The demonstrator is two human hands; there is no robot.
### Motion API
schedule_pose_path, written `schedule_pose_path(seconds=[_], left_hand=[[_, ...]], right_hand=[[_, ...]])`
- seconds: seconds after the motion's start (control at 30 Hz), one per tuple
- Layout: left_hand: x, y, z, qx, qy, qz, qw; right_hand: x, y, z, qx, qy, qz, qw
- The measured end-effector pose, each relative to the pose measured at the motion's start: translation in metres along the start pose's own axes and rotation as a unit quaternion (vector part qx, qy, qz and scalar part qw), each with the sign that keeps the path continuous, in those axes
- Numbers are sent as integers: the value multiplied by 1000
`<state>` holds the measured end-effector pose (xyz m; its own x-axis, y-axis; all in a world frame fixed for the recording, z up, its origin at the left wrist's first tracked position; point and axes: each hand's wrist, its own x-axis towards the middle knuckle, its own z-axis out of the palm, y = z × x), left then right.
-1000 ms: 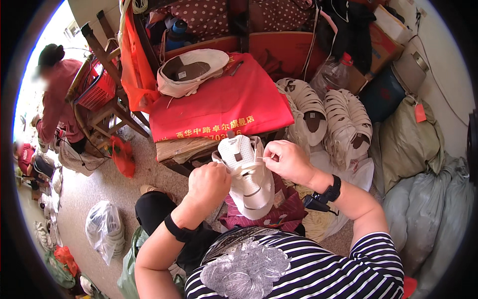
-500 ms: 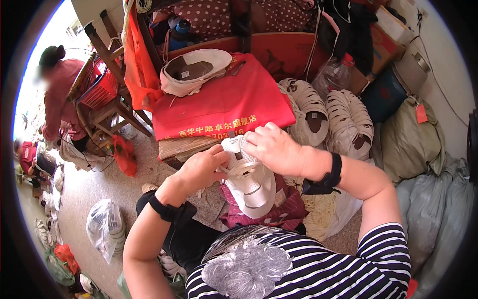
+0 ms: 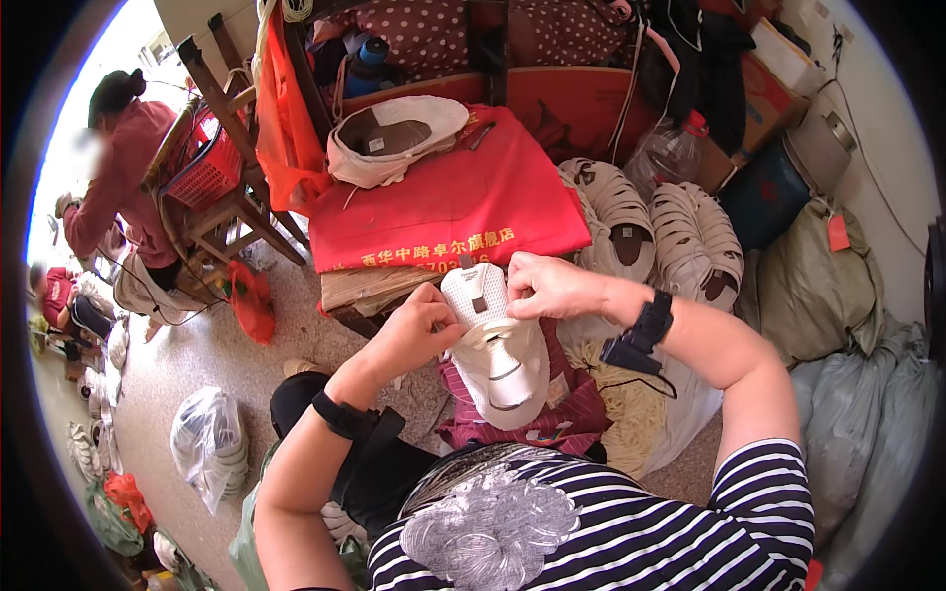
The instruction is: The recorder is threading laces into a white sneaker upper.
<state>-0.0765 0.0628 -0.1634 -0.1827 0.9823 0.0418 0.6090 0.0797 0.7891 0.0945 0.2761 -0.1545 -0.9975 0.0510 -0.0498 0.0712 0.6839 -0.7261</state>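
A white shoe (image 3: 507,389) lies on my lap with its toe toward me and its tongue (image 3: 478,294) standing up at the far end. My left hand (image 3: 422,323) is closed in a pinch at the left edge of the shoe's opening. At the opposite edge, the fingers of my right hand (image 3: 552,289) are curled and pressed together beside the tongue. A lace end or other thin piece in the fingers is too small to make out. Beneath the shoe is a maroon striped cloth (image 3: 581,414).
Ahead stands a small table under a red cloth (image 3: 443,212), with a white shoe upper (image 3: 389,138) on it. Stacked shoe uppers (image 3: 695,236) stand to the right, near pale laces (image 3: 631,419) and filled sacks (image 3: 857,424). A bagged stack (image 3: 209,448) lies on the left floor; a person (image 3: 128,187) sits beyond.
My right hand has moved slightly right and down, away from the tongue, which now shows more fully. My left hand has shifted slightly, still at the shoe's edge.
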Motion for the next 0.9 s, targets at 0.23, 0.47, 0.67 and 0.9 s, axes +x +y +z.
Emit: schedule_pose_path(seconds=[0.23, 0.47, 0.67, 0.9], left_hand=[[-6, -2, 39, -129, 185, -95, 970], [-15, 40, 22, -248, 233, -86, 937], [-18, 125, -52, -58, 353, 127, 925], [10, 70, -31, -509, 153, -25, 847]], right_hand=[[-4, -12, 37, 102, 201, 137, 965], [-19, -17, 9, 120, 76, 50, 989], [-2, -123, -29, 374, 61, -81, 922], [14, -154, -25, 363, -77, 12, 929]])
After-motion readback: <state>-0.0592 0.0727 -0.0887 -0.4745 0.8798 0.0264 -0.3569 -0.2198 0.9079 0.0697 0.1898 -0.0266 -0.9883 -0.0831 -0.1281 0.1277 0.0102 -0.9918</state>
